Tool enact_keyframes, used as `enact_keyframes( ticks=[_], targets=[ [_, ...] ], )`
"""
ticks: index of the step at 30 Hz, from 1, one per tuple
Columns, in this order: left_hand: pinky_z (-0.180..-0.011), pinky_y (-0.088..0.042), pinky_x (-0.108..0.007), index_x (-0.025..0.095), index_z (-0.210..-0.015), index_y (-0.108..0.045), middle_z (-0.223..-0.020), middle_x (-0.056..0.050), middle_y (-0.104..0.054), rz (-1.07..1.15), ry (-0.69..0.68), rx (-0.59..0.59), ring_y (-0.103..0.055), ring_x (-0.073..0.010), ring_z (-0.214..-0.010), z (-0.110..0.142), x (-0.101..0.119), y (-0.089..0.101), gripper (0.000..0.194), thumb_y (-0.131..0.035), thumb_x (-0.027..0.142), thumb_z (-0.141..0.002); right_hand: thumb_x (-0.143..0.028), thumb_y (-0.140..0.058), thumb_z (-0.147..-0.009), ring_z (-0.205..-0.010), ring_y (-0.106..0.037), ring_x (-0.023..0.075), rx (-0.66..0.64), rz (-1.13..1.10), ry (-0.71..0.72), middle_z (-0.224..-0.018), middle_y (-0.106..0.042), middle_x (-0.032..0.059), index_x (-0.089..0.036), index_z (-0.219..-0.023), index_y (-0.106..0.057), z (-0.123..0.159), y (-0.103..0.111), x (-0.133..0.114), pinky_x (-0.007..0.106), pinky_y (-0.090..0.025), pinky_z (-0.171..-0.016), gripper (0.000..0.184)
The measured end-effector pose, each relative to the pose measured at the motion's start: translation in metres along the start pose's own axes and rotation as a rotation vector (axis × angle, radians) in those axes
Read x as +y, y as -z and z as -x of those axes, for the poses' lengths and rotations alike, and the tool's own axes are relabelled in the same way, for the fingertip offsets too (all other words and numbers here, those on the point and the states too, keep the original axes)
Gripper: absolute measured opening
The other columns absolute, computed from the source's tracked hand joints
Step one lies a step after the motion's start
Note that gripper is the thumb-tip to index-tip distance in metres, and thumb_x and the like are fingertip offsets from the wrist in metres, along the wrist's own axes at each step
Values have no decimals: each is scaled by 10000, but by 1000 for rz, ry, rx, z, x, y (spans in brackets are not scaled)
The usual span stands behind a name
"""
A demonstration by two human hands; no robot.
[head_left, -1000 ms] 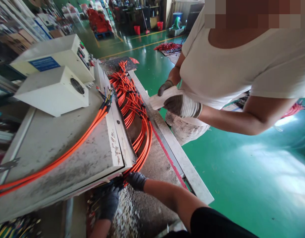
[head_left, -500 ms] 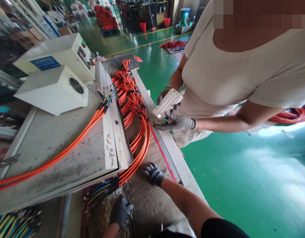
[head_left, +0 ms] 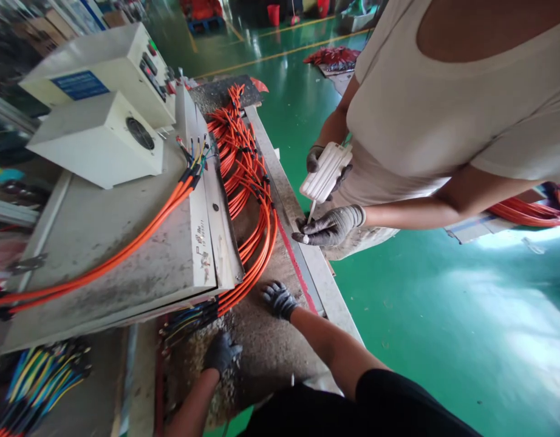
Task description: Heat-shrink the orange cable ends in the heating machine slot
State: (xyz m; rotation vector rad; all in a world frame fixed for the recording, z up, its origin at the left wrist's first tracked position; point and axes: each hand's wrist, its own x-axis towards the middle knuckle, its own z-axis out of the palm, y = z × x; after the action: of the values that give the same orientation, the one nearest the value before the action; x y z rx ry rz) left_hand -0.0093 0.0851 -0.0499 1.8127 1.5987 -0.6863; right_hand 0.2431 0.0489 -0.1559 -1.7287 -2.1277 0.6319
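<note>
My left hand [head_left: 222, 353], in a dark grey glove, rests on the debris-strewn bench, thumb apart and nothing visible in it. Just above it are stripped ends of coloured wires [head_left: 189, 321] from a bundle of orange cables [head_left: 257, 273]. My right hand [head_left: 279, 300], in a grey glove, lies on the bench right of the cables, fingers spread and holding nothing. Across the bench edge, a co-worker's gloved hand grips a white ribbed case [head_left: 328, 170]. A thin pale strip [head_left: 311, 210] runs from the case toward the co-worker's other gloved hand [head_left: 334, 226].
On the left, a raised worktop [head_left: 138, 255] carries two cream machine boxes [head_left: 98, 136] and several orange cables. More coloured wires [head_left: 43, 376] hang at lower left. The bench's metal edge [head_left: 298, 218] borders a green floor [head_left: 421, 303]. Red cable coils [head_left: 530, 209] lie behind the co-worker.
The view has tilted down slightly. The co-worker's white case has moved away from the other gloved hand, and the pale strip now shows between them. My hands stay nearly where they were on the bench.
</note>
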Motion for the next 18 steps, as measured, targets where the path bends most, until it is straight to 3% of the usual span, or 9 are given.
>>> enact_keyframes(
  ticks=[4,8,13,16,18],
  targets=[
    [-773,-433,-283,217,-685,-415,-699,34,-457,15,-12,36,-589,-183,-788,4,3,0,333,-721,140,-789,-276,-693,-951,-1380,-551,290,-57,19,2,-1455,-676,150,-220,-1398,-661,-1,4,-1,541,-400,-1230,452],
    [-769,-467,-317,222,-628,-383,-637,36,-455,31,-49,117,-650,-221,-760,4,-5,-11,334,-666,154,-792,-269,-666,-954,-1333,-589,278,-48,54,-15,-1435,-694,138,-233,-1378,-667,-5,5,-2,531,-437,-1191,425],
    [-823,-550,-361,245,-611,-427,-681,-12,-638,46,-110,221,-757,-273,-838,2,-5,-26,304,-569,194,-875,-289,-700,-913,-1303,-615,280,-29,71,-53,-1422,-705,133,-234,-1360,-680,-11,11,-8,520,-471,-1150,451],
    [-875,-602,-386,268,-626,-525,-759,-42,-747,71,-131,311,-802,-295,-880,20,1,-29,287,-510,182,-900,-276,-676,-922,-1377,-572,290,-38,86,-115,-1489,-671,134,-227,-1380,-681,-14,16,-19,538,-436,-1186,460],
    [-890,-631,-388,279,-668,-607,-841,-38,-790,21,-165,428,-816,-309,-953,49,-3,-31,250,-538,188,-890,-282,-643,-949,-1398,-555,303,-43,104,-153,-1520,-652,141,-229,-1402,-678,-14,19,-29,568,-422,-1193,458]
  ],
)
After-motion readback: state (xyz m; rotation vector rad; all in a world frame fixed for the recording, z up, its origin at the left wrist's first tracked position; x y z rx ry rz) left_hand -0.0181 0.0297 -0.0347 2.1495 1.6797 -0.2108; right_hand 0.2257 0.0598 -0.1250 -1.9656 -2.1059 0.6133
